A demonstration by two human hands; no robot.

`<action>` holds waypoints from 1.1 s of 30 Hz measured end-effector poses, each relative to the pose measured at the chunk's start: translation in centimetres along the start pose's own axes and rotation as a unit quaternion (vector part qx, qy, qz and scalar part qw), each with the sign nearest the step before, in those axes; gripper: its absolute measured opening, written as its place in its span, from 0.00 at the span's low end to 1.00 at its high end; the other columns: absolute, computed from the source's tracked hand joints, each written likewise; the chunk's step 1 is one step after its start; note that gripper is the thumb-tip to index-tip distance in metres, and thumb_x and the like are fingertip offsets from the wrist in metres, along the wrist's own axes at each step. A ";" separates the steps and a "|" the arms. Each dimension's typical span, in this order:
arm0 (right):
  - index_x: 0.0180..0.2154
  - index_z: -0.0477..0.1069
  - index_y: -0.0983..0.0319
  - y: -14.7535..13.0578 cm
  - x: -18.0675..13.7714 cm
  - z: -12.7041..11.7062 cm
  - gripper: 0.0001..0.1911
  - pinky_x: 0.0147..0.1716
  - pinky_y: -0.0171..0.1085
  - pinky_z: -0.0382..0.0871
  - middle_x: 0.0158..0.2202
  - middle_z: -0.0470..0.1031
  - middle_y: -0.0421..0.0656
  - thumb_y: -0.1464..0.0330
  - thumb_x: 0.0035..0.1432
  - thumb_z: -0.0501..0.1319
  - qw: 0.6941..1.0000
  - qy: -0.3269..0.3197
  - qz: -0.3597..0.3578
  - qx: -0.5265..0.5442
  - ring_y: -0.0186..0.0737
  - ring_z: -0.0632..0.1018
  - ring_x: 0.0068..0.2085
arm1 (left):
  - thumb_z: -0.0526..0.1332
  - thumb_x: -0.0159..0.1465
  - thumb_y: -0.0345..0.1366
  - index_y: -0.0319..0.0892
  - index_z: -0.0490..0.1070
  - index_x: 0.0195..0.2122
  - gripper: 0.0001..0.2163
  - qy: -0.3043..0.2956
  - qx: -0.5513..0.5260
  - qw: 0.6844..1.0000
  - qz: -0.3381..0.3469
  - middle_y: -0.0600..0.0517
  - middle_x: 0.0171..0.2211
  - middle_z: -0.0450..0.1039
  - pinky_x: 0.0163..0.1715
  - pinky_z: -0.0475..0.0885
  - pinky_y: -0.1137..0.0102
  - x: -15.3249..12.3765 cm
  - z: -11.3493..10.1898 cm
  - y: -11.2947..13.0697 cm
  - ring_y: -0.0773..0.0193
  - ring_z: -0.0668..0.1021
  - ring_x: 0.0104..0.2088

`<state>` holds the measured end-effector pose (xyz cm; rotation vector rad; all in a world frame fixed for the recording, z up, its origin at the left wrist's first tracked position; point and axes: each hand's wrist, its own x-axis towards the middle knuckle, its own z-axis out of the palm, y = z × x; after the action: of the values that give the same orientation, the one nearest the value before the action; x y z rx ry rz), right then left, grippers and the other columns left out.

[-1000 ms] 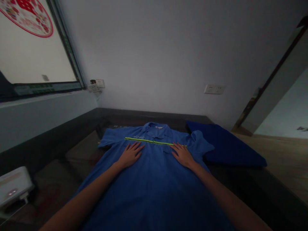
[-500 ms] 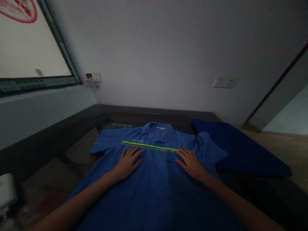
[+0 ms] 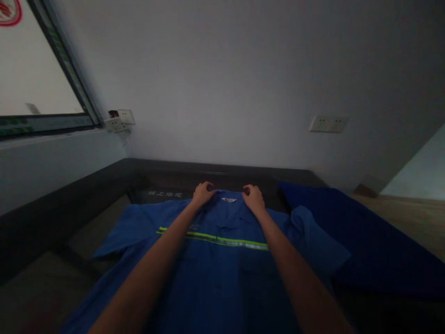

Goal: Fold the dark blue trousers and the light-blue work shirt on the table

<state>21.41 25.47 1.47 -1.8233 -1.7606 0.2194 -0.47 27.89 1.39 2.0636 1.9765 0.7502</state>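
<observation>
A blue short-sleeved work shirt (image 3: 208,278) lies spread out front side up, its collar toward the wall. A yellow-green and silver reflective stripe crosses the chest, and a small white label shows inside the neck. At the left side of the collar, my left hand (image 3: 203,194) has its fingers curled over the edge, closed on the cloth. My right hand (image 3: 254,199) grips the collar's right side in the same way. The fingertips are partly hidden behind the collar. Both forearms cover parts of the chest and stripe.
Under the shirt is a dark table-like surface (image 3: 160,181) with pale lettering. A darker blue folded cloth (image 3: 361,232) lies to the right. Behind stands a grey wall with a double socket (image 3: 328,124); more sockets (image 3: 120,120) sit near the window at left.
Both hands have moved from lying flat on the chest, near the stripe, up to the collar and closed on it. The camera view has shifted slightly, and the shirt appears larger.
</observation>
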 end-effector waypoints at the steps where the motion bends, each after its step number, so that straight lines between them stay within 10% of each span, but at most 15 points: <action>1: 0.48 0.69 0.60 0.1 0.6 0.6 0.15 0.45 0.39 0.66 0.46 0.72 0.48 0.69 0.59 0.57 1.000 0.009 0.013 -0.002 0.44 0.73 0.48 | 0.63 0.60 0.41 0.43 0.71 0.48 0.16 -0.004 0.002 1.000 -0.005 0.46 0.45 0.72 0.46 0.69 0.64 0.3 0.5 0.0 0.56 0.74 0.48; 11: 0.49 0.65 0.60 1.3 1.8 3.5 0.22 0.46 0.47 0.65 0.50 0.68 0.53 0.64 0.52 0.64 0.996 -0.015 0.055 -0.063 0.54 0.69 0.53 | 0.62 0.58 0.35 0.45 0.69 0.45 0.13 -0.006 0.086 0.996 0.021 0.47 0.46 0.69 0.45 0.69 0.63 0.3 0.6 0.0 0.56 0.75 0.46; 19: 0.43 0.69 0.60 1.8 2.4 2.5 0.17 0.40 0.37 0.66 0.41 0.75 0.45 0.77 0.49 0.58 0.998 -0.044 0.043 -0.019 0.43 0.76 0.44 | 0.62 0.59 0.35 0.43 0.72 0.41 0.08 -0.008 0.140 0.990 0.032 0.47 0.43 0.73 0.42 0.71 0.66 0.1 0.8 -0.5 0.56 0.77 0.43; 33: 0.38 0.72 0.59 1.0 1.8 1.3 0.08 0.40 0.40 0.68 0.41 0.77 0.47 0.70 0.54 0.65 0.996 -0.013 0.049 -0.078 0.47 0.77 0.44 | 0.55 0.65 0.36 0.39 0.76 0.41 0.11 -0.016 0.192 0.981 0.028 0.42 0.43 0.76 0.44 0.72 0.64 0.3 -0.6 0.1 0.53 0.78 0.44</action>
<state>21.78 27.60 0.43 -2.0291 -1.7515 0.1480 -0.68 28.07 2.00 2.3271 2.1939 0.3585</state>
